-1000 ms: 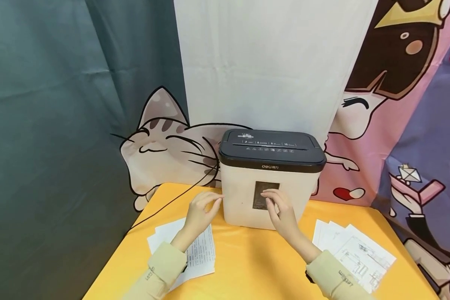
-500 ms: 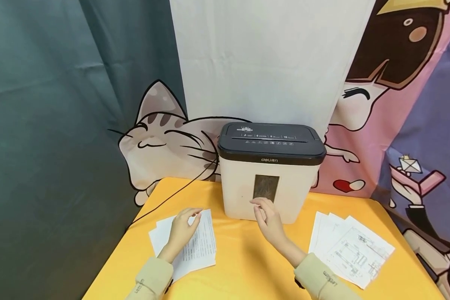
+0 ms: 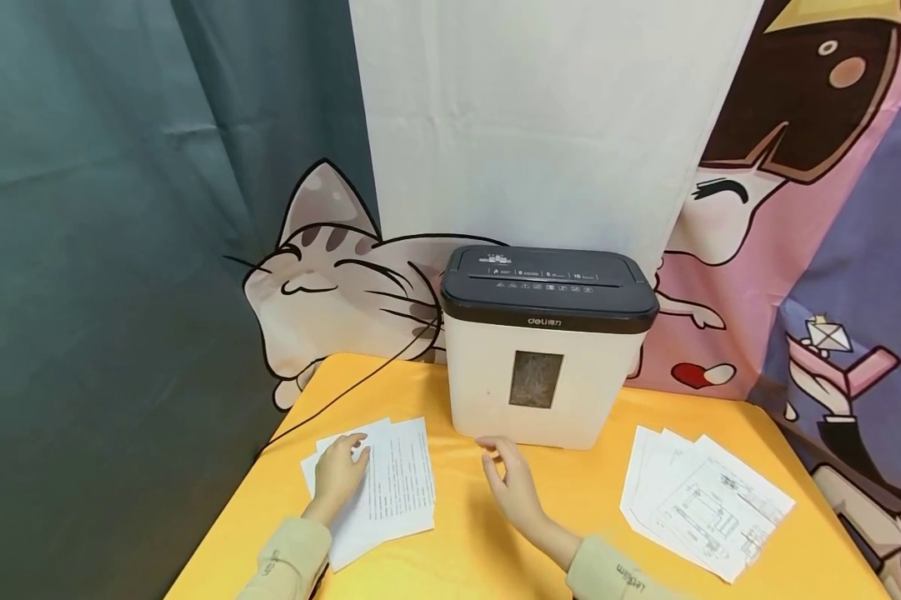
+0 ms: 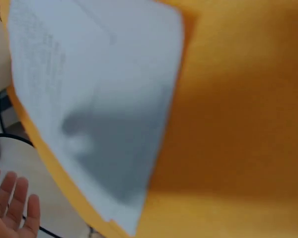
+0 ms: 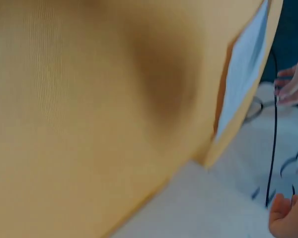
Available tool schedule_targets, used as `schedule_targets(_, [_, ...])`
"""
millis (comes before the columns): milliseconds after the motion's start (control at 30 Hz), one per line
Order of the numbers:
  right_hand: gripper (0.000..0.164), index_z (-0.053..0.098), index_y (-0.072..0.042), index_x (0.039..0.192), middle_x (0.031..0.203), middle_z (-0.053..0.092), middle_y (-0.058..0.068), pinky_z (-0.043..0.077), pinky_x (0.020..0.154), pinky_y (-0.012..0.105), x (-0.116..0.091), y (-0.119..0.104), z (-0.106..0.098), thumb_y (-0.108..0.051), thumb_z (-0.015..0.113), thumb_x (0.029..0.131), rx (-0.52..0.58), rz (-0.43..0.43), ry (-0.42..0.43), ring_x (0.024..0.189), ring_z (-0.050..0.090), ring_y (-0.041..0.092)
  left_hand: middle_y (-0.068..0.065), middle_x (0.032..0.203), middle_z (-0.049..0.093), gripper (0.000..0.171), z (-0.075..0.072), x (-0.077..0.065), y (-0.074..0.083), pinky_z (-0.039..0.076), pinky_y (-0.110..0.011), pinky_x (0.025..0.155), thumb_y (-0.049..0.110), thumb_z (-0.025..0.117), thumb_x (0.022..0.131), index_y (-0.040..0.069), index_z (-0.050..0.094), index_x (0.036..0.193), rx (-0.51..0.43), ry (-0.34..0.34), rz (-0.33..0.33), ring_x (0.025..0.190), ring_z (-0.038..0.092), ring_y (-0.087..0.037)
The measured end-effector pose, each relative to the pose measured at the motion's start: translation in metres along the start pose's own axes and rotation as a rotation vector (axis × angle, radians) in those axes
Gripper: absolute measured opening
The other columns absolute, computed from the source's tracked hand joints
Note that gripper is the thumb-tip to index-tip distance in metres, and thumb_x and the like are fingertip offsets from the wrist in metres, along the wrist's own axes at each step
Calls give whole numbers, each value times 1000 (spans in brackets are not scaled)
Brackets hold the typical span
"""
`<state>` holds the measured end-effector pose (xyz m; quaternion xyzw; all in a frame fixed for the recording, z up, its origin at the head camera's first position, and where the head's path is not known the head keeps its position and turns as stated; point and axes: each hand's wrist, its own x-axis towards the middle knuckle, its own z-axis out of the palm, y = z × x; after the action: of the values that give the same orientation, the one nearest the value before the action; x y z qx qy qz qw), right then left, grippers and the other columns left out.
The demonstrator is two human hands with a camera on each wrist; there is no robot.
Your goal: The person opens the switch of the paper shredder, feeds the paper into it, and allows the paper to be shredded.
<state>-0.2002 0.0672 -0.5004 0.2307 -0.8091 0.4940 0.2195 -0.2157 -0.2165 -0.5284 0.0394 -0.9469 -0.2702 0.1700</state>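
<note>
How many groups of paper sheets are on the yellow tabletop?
2: text-printed sheets under the left hand, and line-drawing sheets right of the paper shredder. Any behind it would be hidden.

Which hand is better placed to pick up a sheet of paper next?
Probably the left hand. It looks empty and hovers over the printed sheets, while the right hand, also empty, hangs over yellow tablecloth in front of the shredder.

Seemingly a cloth-walled booth (image 3: 548,125); teal cloth (image 3: 105,292) hangs at nine o'clock; cartoon-printed cloth (image 3: 818,242) at three; a yellow-covered table (image 3: 450,558) at six bears a paper shredder (image 3: 488,371).
</note>
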Motion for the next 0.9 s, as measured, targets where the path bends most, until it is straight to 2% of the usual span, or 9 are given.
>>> schedule_targets(133, [16,61,-1,106,99,64,8,50,70,22,-16,1,12,1,56,91,123,196,-66,87,57,17,-20,100,68,29,3,-5,-10,53,-46,68,14,67,83,1,66,109,47,7,-77,85,66,-37])
schedule_targets(233, [17,59,1,109,100,63,13,50,69,22,-23,3,19,0,55,92,213,339,-133,85,57,17,-24,104,64,34,6,-7,-16,52,-49,70,14,68,82,-2,65,111,62,-12,-121,88,64,-42])
schedule_targets(367, [25,51,11,114,99,57,19,54,69,31,-26,5,29,-1,53,91,356,526,-247,81,56,17,-28,107,58,40,10,-10,-22,52,-52,69,15,70,80,-4,62,115,71,-83,-168,88,61,-44])
schedule_targets(467, [37,43,18,119,97,55,18,56,72,39,-26,5,37,-1,51,88,471,661,-326,79,55,16,-30,105,55,48,13,-11,-22,52,-51,67,16,71,79,-7,57,118,67,-137,-204,84,60,-44])
schedule_targets(567, [44,39,20,122,96,56,17,56,74,41,-25,4,43,-1,51,86,552,755,-359,78,55,15,-32,106,53,58,15,-11,-21,51,-52,71,18,73,77,-9,52,123,47,-175,-255,87,58,-45])
schedule_targets(667, [47,38,20,124,98,57,19,56,72,37,-24,2,49,-2,52,85,586,829,-364,80,56,17,-34,109,50,67,15,-10,-17,48,-55,76,19,76,73,-10,47,126,35,-208,-298,93,55,-48])
schedule_targets(767, [49,34,20,127,106,55,25,56,76,37,-25,4,53,-3,51,87,623,902,-374,88,57,21,-36,112,47,73,14,-11,-12,47,-57,79,19,79,69,-11,45,127,37,-234,-335,96,52,-52])
schedule_targets(900, [52,30,21,131,120,48,34,54,82,39,-27,6,58,-6,49,91,657,974,-389,101,55,30,-38,110,45,76,11,-12,-8,47,-57,79,19,82,66,-14,45,124,54,-245,-350,95,51,-53])
